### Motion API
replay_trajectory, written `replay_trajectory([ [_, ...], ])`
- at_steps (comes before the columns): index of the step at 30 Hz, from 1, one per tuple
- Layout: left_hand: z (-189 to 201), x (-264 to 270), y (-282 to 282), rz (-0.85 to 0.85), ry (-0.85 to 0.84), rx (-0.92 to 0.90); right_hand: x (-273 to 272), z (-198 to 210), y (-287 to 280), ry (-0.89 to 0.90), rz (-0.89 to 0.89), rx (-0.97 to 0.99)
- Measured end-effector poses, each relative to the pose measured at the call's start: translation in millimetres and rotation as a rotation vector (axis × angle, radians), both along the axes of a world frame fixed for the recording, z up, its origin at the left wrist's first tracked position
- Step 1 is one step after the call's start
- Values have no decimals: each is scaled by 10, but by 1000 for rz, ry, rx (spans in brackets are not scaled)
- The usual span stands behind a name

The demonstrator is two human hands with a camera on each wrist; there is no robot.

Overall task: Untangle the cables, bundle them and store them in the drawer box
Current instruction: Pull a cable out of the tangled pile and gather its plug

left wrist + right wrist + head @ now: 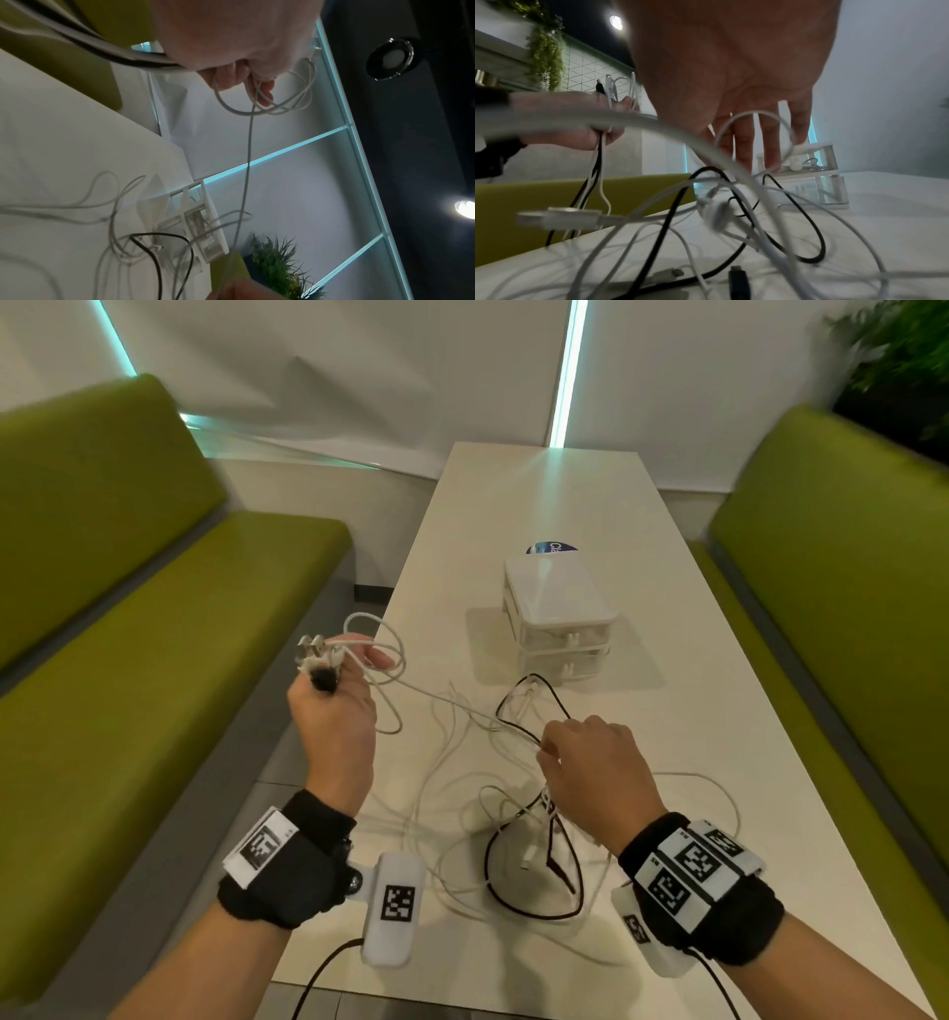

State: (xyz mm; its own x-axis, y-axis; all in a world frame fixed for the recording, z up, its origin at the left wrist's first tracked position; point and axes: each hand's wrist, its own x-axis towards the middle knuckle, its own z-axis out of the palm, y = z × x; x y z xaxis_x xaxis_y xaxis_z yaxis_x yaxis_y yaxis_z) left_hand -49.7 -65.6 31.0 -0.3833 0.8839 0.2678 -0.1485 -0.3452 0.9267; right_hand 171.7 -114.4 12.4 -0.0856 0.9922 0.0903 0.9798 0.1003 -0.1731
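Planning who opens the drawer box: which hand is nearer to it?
Right. The right hand pinches cables on the table just in front of the drawer box; the left hand holds cable ends up, off the table's left edge.

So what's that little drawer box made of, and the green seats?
The drawer box looks like plastic: a glossy white top and see-through drawer fronts, with things visible inside. The green seats look like smooth, faintly shiny padded vinyl or fake leather; the padding and soft sheen suggest that, but I can't be certain.
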Motion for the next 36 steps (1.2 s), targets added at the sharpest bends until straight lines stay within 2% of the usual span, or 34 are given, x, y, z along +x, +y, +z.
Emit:
replay_trajectory([
  [2,4,7,-11,-39,81,7,-24,-9,2,28,31,46],
  [6,-26,134,-117,-291,418,-44,-35,13,13,377,47,99],
  [8,-79,221,-193,-410,516,-48,-41,31,7,458,88,189],
  [10,-140,298,-247,-499,534,-37,-59,47,5,505,123,247],
  [14,-159,353,-280,-591,511,-5,-73,18,37,626,92,232],
  [18,-122,361,-306,-662,459,58,-92,21,66,601,82,262],
  [21,-146,381,-318,-680,499,136,-150,61,68,599,62,245],
  [23,-176,429,-337,-690,483,157,-163,71,63,473,75,141],
  [26,-217,494,-378,-725,387,149,-154,73,89,416,140,-115],
  [28,-219,505,-391,-745,411,155,-131,68,111,215,169,-159],
  [29,-206,499,-393,-741,439,172,-128,86,108,169,176,-144],
  [31,-167,484,-391,-703,480,228,-121,84,103,210,196,-89],
  [34,-143,485,-385,-678,494,300,-138,81,82,463,297,-48],
  [35,-145,484,-392,-671,510,319,-119,43,81,468,326,6],
  [36,-147,481,-401,-666,526,340,-125,44,79,364,334,25],
])
